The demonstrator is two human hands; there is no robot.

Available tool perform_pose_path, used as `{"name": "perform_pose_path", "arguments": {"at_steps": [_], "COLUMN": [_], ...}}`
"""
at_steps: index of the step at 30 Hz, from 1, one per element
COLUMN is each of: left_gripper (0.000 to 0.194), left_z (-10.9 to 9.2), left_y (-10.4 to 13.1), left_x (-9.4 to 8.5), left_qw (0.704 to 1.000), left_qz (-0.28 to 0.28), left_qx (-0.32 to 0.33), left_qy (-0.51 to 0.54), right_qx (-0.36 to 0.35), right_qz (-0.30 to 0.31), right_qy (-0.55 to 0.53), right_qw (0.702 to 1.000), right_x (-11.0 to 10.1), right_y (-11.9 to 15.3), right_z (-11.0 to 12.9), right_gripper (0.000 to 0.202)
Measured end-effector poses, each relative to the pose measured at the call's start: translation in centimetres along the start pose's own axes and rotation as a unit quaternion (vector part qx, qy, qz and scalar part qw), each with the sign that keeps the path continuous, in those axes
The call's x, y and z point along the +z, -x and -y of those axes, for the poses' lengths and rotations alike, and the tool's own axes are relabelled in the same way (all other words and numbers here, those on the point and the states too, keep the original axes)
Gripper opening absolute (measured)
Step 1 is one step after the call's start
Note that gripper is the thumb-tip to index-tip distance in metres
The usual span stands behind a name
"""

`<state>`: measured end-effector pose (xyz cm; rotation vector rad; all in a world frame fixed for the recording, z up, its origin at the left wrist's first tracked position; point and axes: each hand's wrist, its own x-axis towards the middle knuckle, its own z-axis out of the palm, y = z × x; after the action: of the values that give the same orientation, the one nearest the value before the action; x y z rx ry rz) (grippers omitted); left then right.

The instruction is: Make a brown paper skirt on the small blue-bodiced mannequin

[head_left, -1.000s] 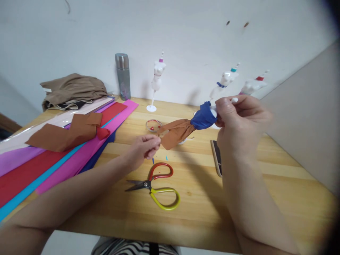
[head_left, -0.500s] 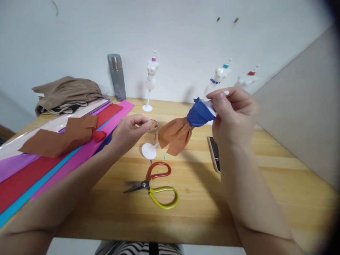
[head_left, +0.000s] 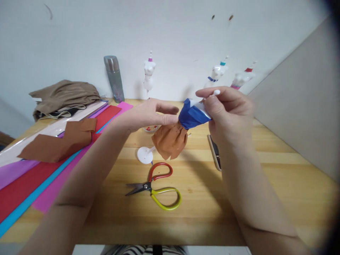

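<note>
My right hand (head_left: pixel 230 111) is closed around the neck end of a small white dress form (head_left: pixel 201 106), its knob poking out above the thumb. The form is tilted, dressed in a blue paper bodice (head_left: pixel 193 118) and a gathered brown paper skirt (head_left: pixel 170 140). Its round white base (head_left: pixel 145 155) shows at the lower left. My left hand (head_left: pixel 156 114) is at the waist, thumb and fingers apart, with the thumb tip at the skirt's upper edge; whether it touches is unclear. Behind that hand, a small round container of pins (head_left: pixel 151 129) is partly hidden.
Open scissors (head_left: pixel 148 187) with red and yellow handles lie in front. Coloured paper sheets (head_left: pixel 66 161) and brown paper pieces (head_left: pixel 57 140) cover the left side. A flask (head_left: pixel 114 79), folded cloth (head_left: pixel 65 97), a phone (head_left: pixel 214 152) and more dress forms (head_left: pixel 149 72) stand or lie around.
My left hand has moved from beside the pin container up and right to the skirt's waist, its fingers parting. My right hand has shifted slightly left with the dress form.
</note>
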<state>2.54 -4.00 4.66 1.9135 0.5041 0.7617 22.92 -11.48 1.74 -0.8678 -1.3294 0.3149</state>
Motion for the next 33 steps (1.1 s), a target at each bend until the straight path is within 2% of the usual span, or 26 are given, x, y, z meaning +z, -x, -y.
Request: {"name": "perform_pose_path", "arguments": {"at_steps": [2, 4, 7, 10, 13, 19, 21, 25, 30, 33], "left_gripper": [0.023, 0.028, 0.033, 0.031, 0.027, 0.031, 0.032, 0.032, 0.034, 0.031], "left_z": [0.5, 0.9, 1.1, 1.0, 0.7, 1.7, 2.4, 3.1, 2.7, 2.4], "left_y": [-0.6, -1.1, -1.3, -1.1, -0.7, -0.5, -0.6, -0.8, -0.4, -0.3], "left_x": [-0.3, -0.6, -0.8, -0.7, -0.6, -0.7, -0.6, -0.2, 0.6, 1.0], "left_qw": [0.995, 0.989, 0.981, 0.979, 0.985, 0.992, 0.988, 0.98, 0.978, 0.978], "left_qz": [0.095, 0.15, 0.187, 0.19, 0.157, 0.018, -0.04, -0.1, -0.097, -0.093], "left_qx": [0.0, -0.012, -0.043, -0.066, -0.075, 0.01, 0.033, 0.054, 0.06, 0.079], "left_qy": [0.005, 0.005, -0.001, -0.016, -0.005, 0.125, 0.146, 0.164, 0.174, 0.166], "right_qx": [-0.001, -0.003, 0.0, 0.018, 0.015, -0.049, -0.043, -0.066, -0.049, -0.072], "right_qz": [0.013, 0.024, 0.029, 0.029, 0.02, -0.11, -0.073, 0.004, 0.03, 0.024], "right_qy": [0.008, 0.008, -0.004, 0.004, 0.002, -0.007, 0.025, 0.108, 0.145, 0.149], "right_qw": [1.0, 1.0, 1.0, 0.999, 1.0, 0.993, 0.996, 0.992, 0.988, 0.986], "right_x": [0.1, 0.1, 0.3, 0.4, 0.6, 0.7, 0.8, 1.4, 2.0, 1.9], "right_y": [0.1, 0.3, 0.4, 0.4, 0.4, 0.4, 0.7, 1.5, 1.9, 2.0], "right_z": [0.1, 0.1, 0.2, 0.4, 0.8, 1.6, 1.9, 2.5, 2.4, 2.1], "right_gripper": [0.025, 0.025, 0.028, 0.032, 0.033, 0.008, 0.007, 0.013, 0.011, 0.012]}}
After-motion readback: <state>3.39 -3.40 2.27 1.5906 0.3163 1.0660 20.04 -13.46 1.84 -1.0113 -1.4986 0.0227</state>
